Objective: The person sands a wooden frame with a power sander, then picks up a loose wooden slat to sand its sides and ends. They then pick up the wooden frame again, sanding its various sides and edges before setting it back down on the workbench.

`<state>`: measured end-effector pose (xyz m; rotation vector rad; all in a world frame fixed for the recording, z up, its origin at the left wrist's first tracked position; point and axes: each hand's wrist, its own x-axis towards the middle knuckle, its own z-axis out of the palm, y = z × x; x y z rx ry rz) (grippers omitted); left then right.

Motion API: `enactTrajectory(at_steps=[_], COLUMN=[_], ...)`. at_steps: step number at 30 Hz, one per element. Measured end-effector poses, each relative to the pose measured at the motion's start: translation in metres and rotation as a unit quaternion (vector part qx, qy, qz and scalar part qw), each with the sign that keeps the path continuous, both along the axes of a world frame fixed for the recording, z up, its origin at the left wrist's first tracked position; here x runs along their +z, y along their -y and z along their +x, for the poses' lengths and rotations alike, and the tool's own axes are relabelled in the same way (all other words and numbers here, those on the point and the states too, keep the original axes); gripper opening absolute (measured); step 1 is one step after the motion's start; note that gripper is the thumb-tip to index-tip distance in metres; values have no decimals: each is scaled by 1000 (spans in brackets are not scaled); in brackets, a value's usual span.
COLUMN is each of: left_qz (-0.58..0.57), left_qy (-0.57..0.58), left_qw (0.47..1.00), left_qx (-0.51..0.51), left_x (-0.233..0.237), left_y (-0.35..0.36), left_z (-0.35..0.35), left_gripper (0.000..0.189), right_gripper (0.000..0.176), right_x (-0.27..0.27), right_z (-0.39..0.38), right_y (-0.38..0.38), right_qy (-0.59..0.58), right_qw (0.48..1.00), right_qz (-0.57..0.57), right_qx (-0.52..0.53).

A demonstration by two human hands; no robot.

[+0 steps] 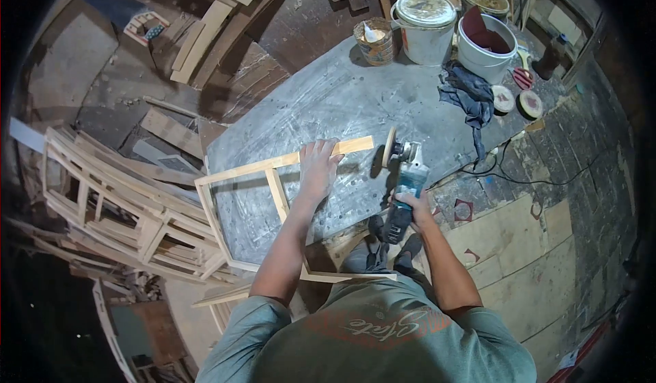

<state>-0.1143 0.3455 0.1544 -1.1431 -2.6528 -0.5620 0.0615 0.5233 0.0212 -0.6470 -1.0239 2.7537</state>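
Note:
My right hand (415,209) is wrapped round the body of an angle grinder (412,178), teal and black with a metal head. Its round sanding disc (389,147) stands edge-on, a short way right of the end of a pale wooden frame (249,167). My left hand (318,166) lies over the frame's long top rail near that end, its fingers hooked across the wood. Part of the frame rests on a grey, dusty tabletop (383,103); its lower rail reaches past the table's near edge, close to my body.
Buckets (425,31), a tin (374,49) and a dark cloth (470,96) stand or lie at the table's far right. A black cord (529,180) trails on the right. More wooden frames (137,205) are stacked at left, with a handsaw (113,10) beyond.

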Motion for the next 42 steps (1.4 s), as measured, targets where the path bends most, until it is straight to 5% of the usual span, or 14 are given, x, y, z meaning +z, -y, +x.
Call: enactTrajectory(at_steps=[4, 9, 17, 21, 24, 28, 33, 37, 42], left_qz=[12, 18, 30, 28, -25, -21, -68, -56, -31], left_qy=[-1, -13, -26, -30, -140, 15, 218, 129, 218], left_qw=[1000, 1000, 999, 999, 988, 969, 880, 920, 911], left_qx=[8, 13, 5, 6, 54, 246, 416, 366, 349], left_x=[-1, 2, 4, -4, 5, -72, -154, -197, -179], left_y=[2, 2, 3, 8, 26, 123, 189, 174, 122], left_z=[0, 2, 1, -11, 2, 45, 129, 107, 48], left_gripper=[37, 36, 35, 44, 55, 72, 60, 45, 49], right_gripper=[36, 72, 71, 75, 76, 65, 53, 52, 55], right_x=[36, 96, 140, 102, 80, 23, 66, 77, 118], right_z=[10, -12, -64, -50, -11, 66, 131, 133, 71], right_y=[-70, -158, -190, -207, -208, -230, -187, -170, -141], right_qy=[67, 112, 102, 176, 162, 156, 162, 149, 166], right_qw=[992, 902, 833, 825, 861, 937, 963, 962, 933], right_qz=[61, 309, 385, 405, 379, 264, 213, 228, 305], right_qx=[89, 279, 384, 354, 299, 169, 43, 18, 97])
